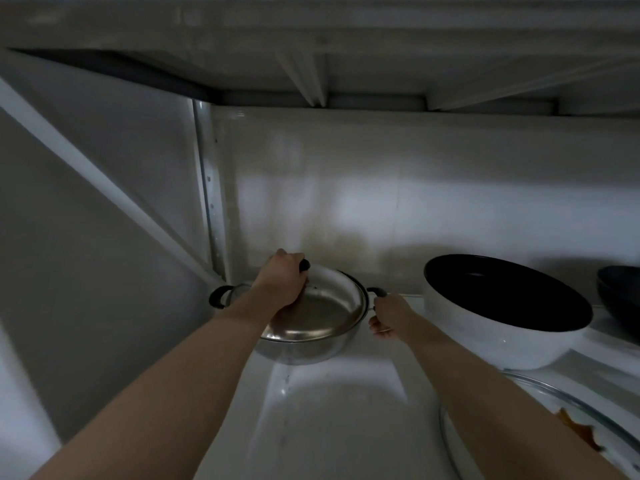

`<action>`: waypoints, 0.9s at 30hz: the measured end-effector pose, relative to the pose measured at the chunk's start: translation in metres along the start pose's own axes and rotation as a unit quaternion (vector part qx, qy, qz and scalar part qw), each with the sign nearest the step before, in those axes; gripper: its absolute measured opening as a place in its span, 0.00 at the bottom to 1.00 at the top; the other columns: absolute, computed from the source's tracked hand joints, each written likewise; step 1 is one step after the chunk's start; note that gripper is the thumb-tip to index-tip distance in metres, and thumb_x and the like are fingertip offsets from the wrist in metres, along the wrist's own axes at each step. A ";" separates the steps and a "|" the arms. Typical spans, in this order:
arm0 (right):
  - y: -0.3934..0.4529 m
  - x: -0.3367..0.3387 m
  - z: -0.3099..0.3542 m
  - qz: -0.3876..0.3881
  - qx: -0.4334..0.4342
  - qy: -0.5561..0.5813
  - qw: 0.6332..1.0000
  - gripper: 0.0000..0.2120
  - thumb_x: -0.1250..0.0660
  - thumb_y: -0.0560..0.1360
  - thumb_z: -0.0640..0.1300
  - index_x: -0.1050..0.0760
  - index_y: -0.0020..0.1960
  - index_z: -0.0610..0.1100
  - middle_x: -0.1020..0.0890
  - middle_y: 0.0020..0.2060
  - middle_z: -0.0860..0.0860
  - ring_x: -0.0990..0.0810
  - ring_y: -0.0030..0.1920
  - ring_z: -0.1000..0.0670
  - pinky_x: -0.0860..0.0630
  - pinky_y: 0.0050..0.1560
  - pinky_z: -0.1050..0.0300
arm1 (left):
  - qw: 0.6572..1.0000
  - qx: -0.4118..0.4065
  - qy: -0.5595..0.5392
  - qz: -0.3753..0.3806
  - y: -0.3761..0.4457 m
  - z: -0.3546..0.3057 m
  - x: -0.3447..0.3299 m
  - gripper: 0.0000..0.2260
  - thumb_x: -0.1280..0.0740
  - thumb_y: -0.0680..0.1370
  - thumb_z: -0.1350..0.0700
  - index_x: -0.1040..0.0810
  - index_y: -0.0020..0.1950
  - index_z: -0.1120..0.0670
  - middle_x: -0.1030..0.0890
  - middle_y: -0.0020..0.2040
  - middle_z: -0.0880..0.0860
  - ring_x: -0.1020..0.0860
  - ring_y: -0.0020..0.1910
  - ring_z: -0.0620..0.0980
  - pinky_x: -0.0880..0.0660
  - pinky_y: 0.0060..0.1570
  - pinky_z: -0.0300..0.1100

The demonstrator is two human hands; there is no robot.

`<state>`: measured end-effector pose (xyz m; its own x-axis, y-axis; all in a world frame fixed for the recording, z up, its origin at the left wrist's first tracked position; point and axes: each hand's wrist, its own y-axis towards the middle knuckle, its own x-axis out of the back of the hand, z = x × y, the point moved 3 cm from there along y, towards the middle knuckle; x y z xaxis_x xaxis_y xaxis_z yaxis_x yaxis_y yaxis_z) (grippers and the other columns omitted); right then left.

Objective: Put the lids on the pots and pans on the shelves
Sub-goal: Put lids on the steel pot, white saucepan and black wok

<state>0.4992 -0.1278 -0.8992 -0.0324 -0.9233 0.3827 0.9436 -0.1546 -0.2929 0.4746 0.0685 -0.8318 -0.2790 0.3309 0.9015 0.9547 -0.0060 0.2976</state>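
Tilted steel lid (318, 313) over pot (304, 351), left hand (282, 284) clamped on its knob, right hand (389, 317) on side handle.

Left hand (282, 284) grips lid (318, 311) knob; right hand (388, 315) holds pot (304, 351) handle.

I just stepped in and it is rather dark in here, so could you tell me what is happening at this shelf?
A person is fitting a steel lid onto a steel pot on the white shelf. The left hand holds the lid by its black knob; the lid sits tilted, not yet seated. The right hand steadies the pot at its right side handle. Beside it, a white pan with a dark interior has no lid.
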 end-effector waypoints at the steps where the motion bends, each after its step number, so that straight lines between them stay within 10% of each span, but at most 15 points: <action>1: 0.000 0.000 0.000 0.001 0.000 -0.001 1.000 0.09 0.51 0.80 0.39 0.32 0.51 0.41 0.27 0.28 0.43 0.28 0.26 0.48 0.29 0.30 0.56 | 1.000 0.000 -0.001 -0.002 0.000 0.000 -0.001 0.14 0.41 0.79 0.54 0.27 0.61 0.60 0.27 0.58 0.64 0.27 0.56 0.64 0.28 0.57 0.50; 27: 0.006 0.000 -0.003 0.012 0.020 0.004 1.000 0.19 0.52 0.79 0.39 0.32 0.66 0.40 0.26 0.30 0.43 0.27 0.27 0.47 0.27 0.32 0.56 | 0.999 0.012 -0.019 -0.033 0.000 0.002 -0.018 0.15 0.41 0.79 0.55 0.29 0.64 0.58 0.29 0.59 0.63 0.27 0.55 0.65 0.28 0.57 0.53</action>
<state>0.5036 -0.1295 -0.9037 -0.0129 -0.9292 0.3693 0.9566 -0.1190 -0.2661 0.4797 0.0648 -0.8484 -0.3375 0.3661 0.8672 0.9367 0.0391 0.3480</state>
